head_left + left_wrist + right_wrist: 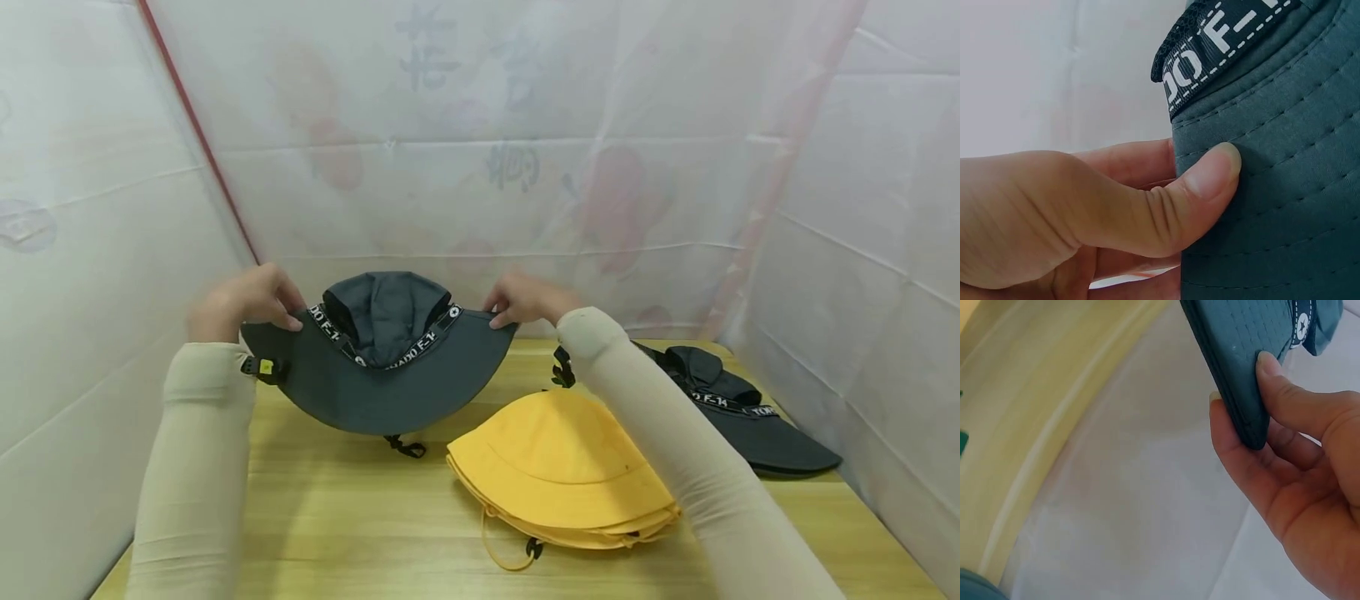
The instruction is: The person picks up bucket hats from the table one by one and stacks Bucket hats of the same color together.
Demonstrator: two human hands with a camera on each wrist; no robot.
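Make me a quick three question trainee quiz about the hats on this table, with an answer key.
1. True or false: both hands pinch the brim of the raised grey hat.
2. What colour is the stack of hats lying on the wooden table?
3. Which lies at the far right: A) a red cap, B) a second dark hat?

Key
1. True: left hand, right hand.
2. Yellow.
3. B.

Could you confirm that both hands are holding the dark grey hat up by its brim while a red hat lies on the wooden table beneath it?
Not quite: the hat lying on the wooden table is yellow, not red, as the head view shows. The rest holds: the left hand and right hand hold the dark grey hat up by its brim.
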